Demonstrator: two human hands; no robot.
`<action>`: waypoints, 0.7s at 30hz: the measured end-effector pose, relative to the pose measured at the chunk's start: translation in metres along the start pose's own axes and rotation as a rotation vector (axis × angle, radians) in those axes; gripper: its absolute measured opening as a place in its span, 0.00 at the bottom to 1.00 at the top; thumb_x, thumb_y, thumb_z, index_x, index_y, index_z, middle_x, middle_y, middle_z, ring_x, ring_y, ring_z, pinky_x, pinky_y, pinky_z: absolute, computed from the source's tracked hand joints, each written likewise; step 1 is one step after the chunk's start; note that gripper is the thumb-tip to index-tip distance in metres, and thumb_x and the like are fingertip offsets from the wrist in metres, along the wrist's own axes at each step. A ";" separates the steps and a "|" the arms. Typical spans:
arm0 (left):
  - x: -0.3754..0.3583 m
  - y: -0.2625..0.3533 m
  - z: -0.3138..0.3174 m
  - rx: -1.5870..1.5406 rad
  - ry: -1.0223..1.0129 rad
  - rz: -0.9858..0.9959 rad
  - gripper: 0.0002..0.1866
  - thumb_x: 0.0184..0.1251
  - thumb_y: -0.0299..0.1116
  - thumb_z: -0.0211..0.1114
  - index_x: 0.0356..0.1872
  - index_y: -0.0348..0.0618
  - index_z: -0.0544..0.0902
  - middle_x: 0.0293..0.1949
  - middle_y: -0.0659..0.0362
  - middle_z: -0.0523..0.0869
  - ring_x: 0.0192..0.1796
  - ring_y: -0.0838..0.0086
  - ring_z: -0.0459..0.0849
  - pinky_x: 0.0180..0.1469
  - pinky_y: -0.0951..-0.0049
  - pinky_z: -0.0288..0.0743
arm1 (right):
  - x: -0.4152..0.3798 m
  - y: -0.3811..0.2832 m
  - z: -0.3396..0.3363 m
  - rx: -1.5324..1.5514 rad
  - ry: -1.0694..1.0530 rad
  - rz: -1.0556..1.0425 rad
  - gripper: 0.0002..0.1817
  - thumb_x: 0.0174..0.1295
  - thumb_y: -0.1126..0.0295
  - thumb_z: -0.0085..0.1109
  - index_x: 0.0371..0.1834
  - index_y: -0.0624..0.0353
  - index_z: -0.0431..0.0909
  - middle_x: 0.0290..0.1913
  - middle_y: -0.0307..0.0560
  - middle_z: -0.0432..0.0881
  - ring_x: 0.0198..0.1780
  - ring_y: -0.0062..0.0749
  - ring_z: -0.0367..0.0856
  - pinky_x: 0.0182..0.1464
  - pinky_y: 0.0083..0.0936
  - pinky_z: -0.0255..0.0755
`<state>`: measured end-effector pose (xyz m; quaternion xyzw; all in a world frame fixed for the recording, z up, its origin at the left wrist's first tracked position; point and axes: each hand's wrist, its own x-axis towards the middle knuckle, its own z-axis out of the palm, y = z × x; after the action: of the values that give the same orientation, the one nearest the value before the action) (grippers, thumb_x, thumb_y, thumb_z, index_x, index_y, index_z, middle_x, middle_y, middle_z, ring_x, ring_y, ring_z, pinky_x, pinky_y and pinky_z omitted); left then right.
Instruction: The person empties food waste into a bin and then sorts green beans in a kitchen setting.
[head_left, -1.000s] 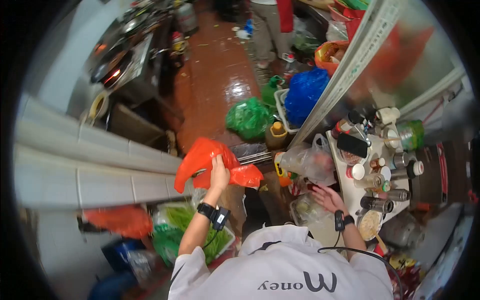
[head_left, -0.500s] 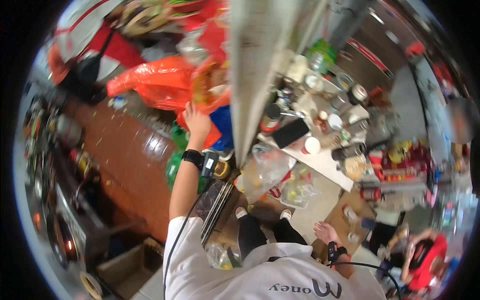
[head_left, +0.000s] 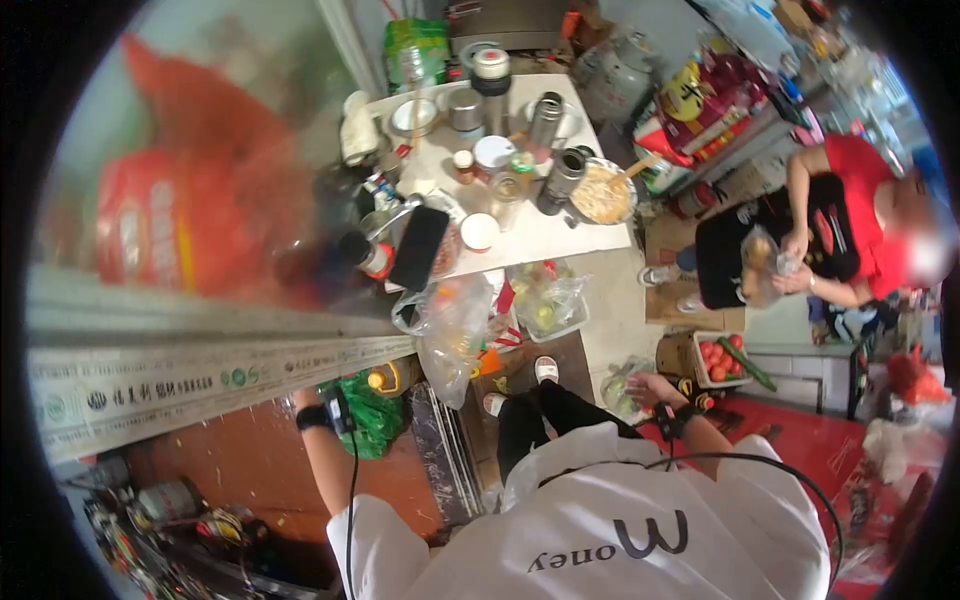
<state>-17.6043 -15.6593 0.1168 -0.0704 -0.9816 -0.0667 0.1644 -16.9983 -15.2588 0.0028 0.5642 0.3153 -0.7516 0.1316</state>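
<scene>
My left hand (head_left: 303, 399) is at the lower edge of a pale door frame (head_left: 230, 375) with printed tape. Its fingers are hidden behind that frame, so I cannot see what they touch. A green plastic bag (head_left: 368, 425) lies close to that wrist, beside a yellow-capped bottle (head_left: 378, 380). My right hand (head_left: 652, 391) hovers low on the right with its fingers stretched out and nothing in them. Just left of it is a clear plastic bag (head_left: 622, 385). Behind hazy glass are a blurred red bag (head_left: 140, 220) and an orange bag (head_left: 220, 130).
A white table (head_left: 600, 237) ahead carries several jars, thermos flasks, a black phone (head_left: 419, 248) and a bowl of pale food (head_left: 600, 192). At right stands a person in red (head_left: 850, 215) holding a bag (head_left: 758, 265). Tomatoes (head_left: 718, 360) fill a box near my right hand.
My view has swung right, bringing the table and the person in red closer to the middle. My left hand, earlier at the orange bag, now sits behind the frame. My right hand stays open.
</scene>
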 end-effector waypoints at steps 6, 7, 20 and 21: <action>-0.055 -0.025 -0.060 0.354 0.104 0.303 0.21 0.63 0.41 0.47 0.50 0.34 0.69 0.52 0.50 0.72 0.51 0.61 0.70 0.54 0.62 0.63 | 0.038 -0.037 0.016 -0.190 0.075 -0.090 0.22 0.60 0.58 0.48 0.50 0.64 0.68 0.48 0.49 0.77 0.46 0.34 0.77 0.41 0.29 0.72; -0.073 -0.028 -0.071 0.393 0.027 0.334 0.22 0.63 0.42 0.47 0.50 0.33 0.69 0.52 0.50 0.72 0.51 0.61 0.70 0.54 0.63 0.63 | 0.040 -0.040 0.016 -0.131 0.034 -0.119 0.21 0.59 0.59 0.48 0.49 0.64 0.69 0.45 0.50 0.78 0.43 0.35 0.78 0.41 0.29 0.72; -0.262 0.150 -0.014 -0.162 -1.552 0.945 0.17 0.59 0.41 0.51 0.37 0.37 0.78 0.38 0.43 0.78 0.44 0.51 0.76 0.45 0.59 0.68 | 0.008 0.047 -0.018 0.443 0.287 -0.211 0.14 0.57 0.65 0.45 0.32 0.65 0.76 0.29 0.47 0.80 0.26 0.31 0.78 0.31 0.25 0.72; -0.269 0.186 -0.016 -0.077 -1.521 1.093 0.16 0.60 0.40 0.50 0.35 0.36 0.78 0.37 0.42 0.78 0.43 0.49 0.76 0.44 0.58 0.68 | -0.002 0.062 -0.019 0.493 0.312 -0.193 0.14 0.58 0.65 0.45 0.33 0.65 0.75 0.30 0.48 0.80 0.26 0.32 0.78 0.32 0.26 0.72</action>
<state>-17.3178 -15.5108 0.0630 -0.5520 -0.6533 0.0512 -0.5157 -16.9483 -15.2947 -0.0191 0.6553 0.1919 -0.7187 -0.1312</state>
